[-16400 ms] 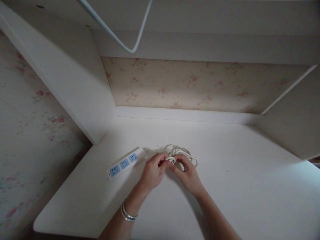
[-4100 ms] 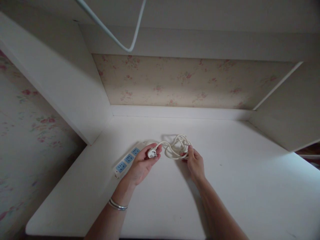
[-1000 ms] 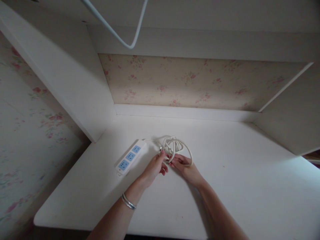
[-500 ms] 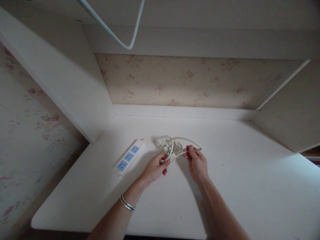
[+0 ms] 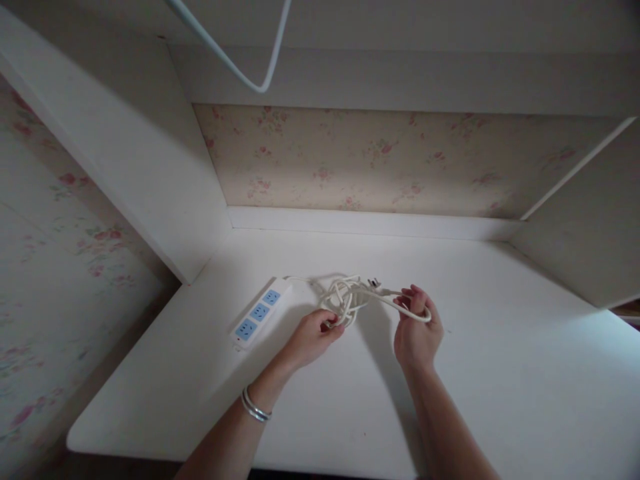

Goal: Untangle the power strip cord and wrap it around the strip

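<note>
A white power strip (image 5: 255,317) with blue socket faces lies slantwise on the white desk. From its far end a white power cord (image 5: 345,293) runs into a tangled bundle of loops. My left hand (image 5: 314,337) pinches the near side of that bundle between thumb and fingers. Farther right, my right hand (image 5: 419,327) grips a length of the cord close to its end, and a loop bends round over the fingers. The plug (image 5: 374,284) sticks out between the bundle and my right hand, its prongs showing.
The desk top (image 5: 500,373) has a back ledge and side panels, with a left panel (image 5: 125,133) rising beside the strip. Floral wallpaper (image 5: 320,160) covers the wall behind. A pale bent rod or cable (image 5: 260,87) hangs at the top, over the desk.
My right hand has moved right, drawing a length of cord away from the bundle, and the plug now shows. My left hand stays on the bundle.
</note>
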`<move>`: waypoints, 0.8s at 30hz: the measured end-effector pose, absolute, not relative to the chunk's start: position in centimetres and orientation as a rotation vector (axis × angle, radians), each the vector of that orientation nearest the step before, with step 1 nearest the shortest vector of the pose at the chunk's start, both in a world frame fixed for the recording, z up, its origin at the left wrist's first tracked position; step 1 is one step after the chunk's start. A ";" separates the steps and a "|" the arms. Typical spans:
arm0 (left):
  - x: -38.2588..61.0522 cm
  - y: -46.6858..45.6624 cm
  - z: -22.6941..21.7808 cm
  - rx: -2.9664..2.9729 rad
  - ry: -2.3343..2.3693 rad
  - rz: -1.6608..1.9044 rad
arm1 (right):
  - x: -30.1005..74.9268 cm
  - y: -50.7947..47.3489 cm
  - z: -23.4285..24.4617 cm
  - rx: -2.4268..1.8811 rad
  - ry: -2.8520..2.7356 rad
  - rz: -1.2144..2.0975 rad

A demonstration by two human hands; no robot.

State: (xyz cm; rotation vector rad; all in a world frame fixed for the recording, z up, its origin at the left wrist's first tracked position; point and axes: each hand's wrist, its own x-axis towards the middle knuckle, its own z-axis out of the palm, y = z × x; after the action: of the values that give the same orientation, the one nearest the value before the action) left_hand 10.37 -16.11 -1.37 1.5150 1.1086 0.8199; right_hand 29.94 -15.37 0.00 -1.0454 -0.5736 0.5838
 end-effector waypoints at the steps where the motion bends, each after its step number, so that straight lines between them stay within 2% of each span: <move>1: 10.4 -16.2 -1.2 1.516 1.104 0.814 | 29.9 -15.5 0.2 -1.075 -0.595 0.516; 6: 10.4 -16.1 -0.5 1.430 1.128 0.911 | 29.5 -16.2 0.6 -1.183 -0.671 0.362; 15: 10.5 -15.6 -0.7 1.239 1.075 0.871 | 28.7 -17.3 0.6 -0.779 -0.937 0.617; 24: 10.6 -15.5 -0.4 1.285 1.042 0.947 | 28.7 -17.7 1.7 -1.092 -1.051 0.192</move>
State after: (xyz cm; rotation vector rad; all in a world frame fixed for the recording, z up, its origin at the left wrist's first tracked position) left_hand 10.63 -15.52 -0.43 1.2854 1.0418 0.9469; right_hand 28.68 -17.67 1.70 -1.0919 -1.0512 0.1917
